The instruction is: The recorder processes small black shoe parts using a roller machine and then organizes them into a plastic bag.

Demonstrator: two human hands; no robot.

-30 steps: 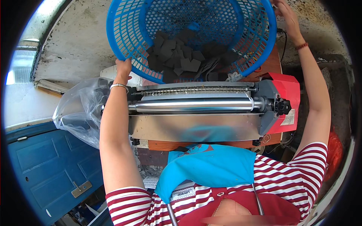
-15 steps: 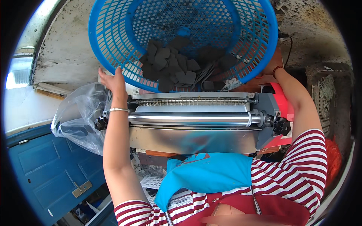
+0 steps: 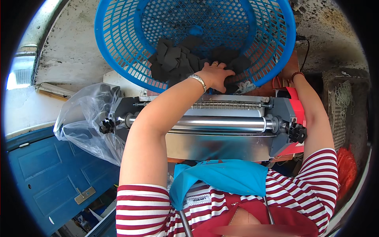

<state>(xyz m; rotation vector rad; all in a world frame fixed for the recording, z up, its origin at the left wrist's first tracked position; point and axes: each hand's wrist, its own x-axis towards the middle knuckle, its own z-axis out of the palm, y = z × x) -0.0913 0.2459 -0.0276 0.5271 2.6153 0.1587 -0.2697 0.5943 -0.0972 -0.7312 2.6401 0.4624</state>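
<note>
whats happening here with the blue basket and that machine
A person tips a blue plastic basket over a metal roller machine. The left hand reaches into the dark flat pieces piled at its lower rim. The right hand is at the basket's edge, mostly hidden. A clear plastic bag hangs beside the machine.

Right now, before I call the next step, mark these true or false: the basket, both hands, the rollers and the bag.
1. The blue basket is tipped toward the roller machine. True.
2. The left hand rests on the dark pieces in the basket. True.
3. The basket holds white pieces. False: they are dark grey to black.
4. The right hand is on the metal roller. False: it is at the basket's rim, mostly hidden.
5. A clear plastic bag hangs at the machine's left end. True.
</note>
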